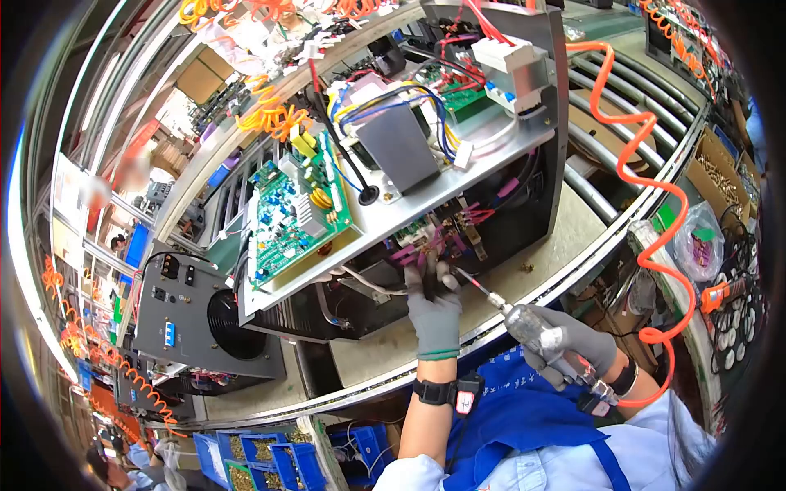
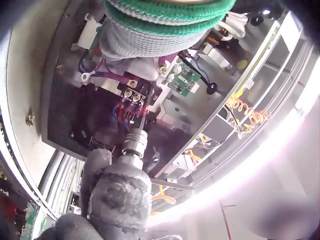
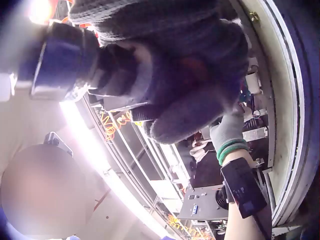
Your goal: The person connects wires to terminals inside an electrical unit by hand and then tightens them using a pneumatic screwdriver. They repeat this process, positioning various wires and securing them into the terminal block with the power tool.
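My gloved right hand (image 1: 585,344) grips an air screwdriver (image 1: 536,327) joined to an orange coiled hose. In the left wrist view the screwdriver (image 2: 122,192) points its bit toward a black terminal block (image 2: 134,95) with brass screws. My left hand (image 1: 434,315), in a grey glove with a green cuff, reaches into the open metal chassis (image 1: 524,237) among purple-sleeved wires (image 1: 446,243). Its fingers lie beside the terminal block, at a purple cable (image 2: 107,75) with a ring lug; I cannot tell whether they pinch it. The right wrist view shows the right hand (image 3: 190,95) close up.
A green circuit board (image 1: 299,217) and a grey box-shaped part (image 1: 399,147) sit on the chassis's upper plate. Another dark unit (image 1: 196,307) stands at left. The orange hose (image 1: 647,213) loops at right beside rollers (image 1: 598,135). Blue parts bins (image 1: 291,462) stand below the bench edge.
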Tool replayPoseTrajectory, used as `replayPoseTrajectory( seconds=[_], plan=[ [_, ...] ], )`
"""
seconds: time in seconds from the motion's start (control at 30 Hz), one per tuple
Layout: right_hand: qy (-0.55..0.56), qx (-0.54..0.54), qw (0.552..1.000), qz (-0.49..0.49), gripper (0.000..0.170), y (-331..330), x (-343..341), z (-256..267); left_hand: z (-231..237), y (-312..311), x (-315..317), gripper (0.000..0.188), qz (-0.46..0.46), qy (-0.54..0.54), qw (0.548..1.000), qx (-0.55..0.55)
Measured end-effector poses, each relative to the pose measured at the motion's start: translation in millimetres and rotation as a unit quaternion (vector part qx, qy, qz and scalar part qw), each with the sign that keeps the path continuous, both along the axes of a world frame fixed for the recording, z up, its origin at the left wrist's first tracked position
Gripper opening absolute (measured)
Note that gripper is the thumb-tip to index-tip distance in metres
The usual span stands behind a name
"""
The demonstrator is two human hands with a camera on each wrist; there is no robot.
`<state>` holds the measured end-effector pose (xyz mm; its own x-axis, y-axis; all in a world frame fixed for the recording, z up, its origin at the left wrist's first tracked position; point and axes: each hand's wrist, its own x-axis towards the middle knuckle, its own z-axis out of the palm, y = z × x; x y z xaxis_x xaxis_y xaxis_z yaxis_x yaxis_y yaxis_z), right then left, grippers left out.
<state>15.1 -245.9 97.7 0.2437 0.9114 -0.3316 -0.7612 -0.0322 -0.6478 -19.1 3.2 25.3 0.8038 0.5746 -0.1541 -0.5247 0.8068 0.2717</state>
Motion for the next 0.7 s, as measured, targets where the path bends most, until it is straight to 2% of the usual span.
replayPoseTrajectory(
  seconds=[0.03, 0.1, 0.17, 0.2, 0.23, 0.27, 0.3, 0.37, 0.4, 0.43, 0.5, 0.7],
  plan=[
    [0.007, 0.022, 1.0, -0.013, 0.077, -4, -2, -4, 4, -4, -2, 0.04, 0.01, 0.028, 0.999, -0.013],
    [0.038, 0.063, 0.997, -0.02, 0.073, -9, -6, 0, 14, -16, -12, 0.037, 0.009, 0.017, 1.0, -0.014],
    [0.052, 0.093, 0.994, -0.019, 0.077, -9, -10, -2, 19, -35, -28, 0.032, 0.038, 0.166, 0.984, 0.06],
    [0.073, 0.118, 0.99, -0.034, 0.079, -7, -12, -1, 15, -44, -41, 0.032, 0.008, 0.204, 0.96, 0.191],
    [0.095, 0.144, 0.984, -0.051, 0.08, -5, -14, 1, 11, -52, -55, 0.031, -0.022, 0.239, 0.917, 0.319],
    [0.061, 0.132, 0.988, -0.058, 0.084, -1, -13, 6, 19, -55, -70, 0.034, -0.149, 0.244, 0.877, 0.385],
    [0.062, 0.133, 0.987, -0.066, 0.084, 4, -13, 8, 30, -58, -85, 0.036, -0.276, 0.245, 0.816, 0.445],
    [-0.075, 0.111, 0.989, -0.07, 0.087, 16, -14, 12, 36, -78, -98, 0.039, -0.399, 0.25, 0.774, 0.423],
    [-0.066, 0.095, 0.99, -0.081, 0.088, 26, -20, 29, 39, -85, -104, 0.04, -0.405, 0.168, 0.808, 0.393],
    [-0.06, 0.084, 0.992, -0.077, 0.086, 31, -19, 25, 38, -87, -108, 0.04, -0.419, 0.169, 0.799, 0.396],
    [-0.078, 0.079, 0.99, -0.081, 0.083, 39, -16, 16, 37, -89, -115, 0.039, -0.346, 0.189, 0.848, 0.354],
    [-0.096, 0.093, 0.988, -0.076, 0.075, 62, -12, 1, 46, -86, -126, 0.045, -0.395, 0.209, 0.816, 0.367]
  ],
)
